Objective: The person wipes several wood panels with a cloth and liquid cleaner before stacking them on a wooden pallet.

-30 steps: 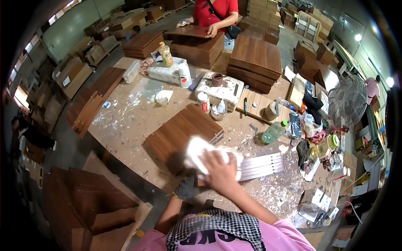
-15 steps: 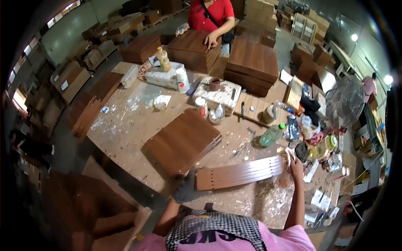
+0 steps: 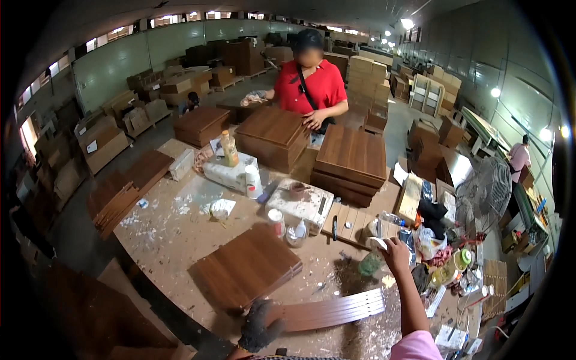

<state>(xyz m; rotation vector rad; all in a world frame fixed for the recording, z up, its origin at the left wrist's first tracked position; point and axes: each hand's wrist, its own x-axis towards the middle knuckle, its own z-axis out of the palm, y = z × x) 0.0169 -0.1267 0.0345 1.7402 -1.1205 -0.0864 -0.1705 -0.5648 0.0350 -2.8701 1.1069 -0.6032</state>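
Observation:
My left hand (image 3: 259,327), in a dark grey glove, grips the left end of a row of brown wooden slats (image 3: 330,312) lying side by side near the table's front edge. Pale light glints along their upper faces. My right hand (image 3: 396,255) is closed on a crumpled white cloth (image 3: 377,243), raised beyond the slats' right end. Just under that cloth, a green plastic bottle (image 3: 370,264) is partly hidden and blurred. Beside it stands an open tan jar (image 3: 373,229). A stack of brown wooden panels (image 3: 246,264) lies beyond my left hand.
Across the table, a person in a red shirt (image 3: 312,90) rests a hand on a tall panel stack (image 3: 273,132). Another stack (image 3: 351,156) stands to its right. White foam blocks (image 3: 297,204) hold bottles and a pot. Clutter and a large fan (image 3: 483,192) occupy the right side.
My right hand has left the slats' right end, moving farther up the table with the cloth. My left hand still grips the slats. The view has tilted up, showing more of the room.

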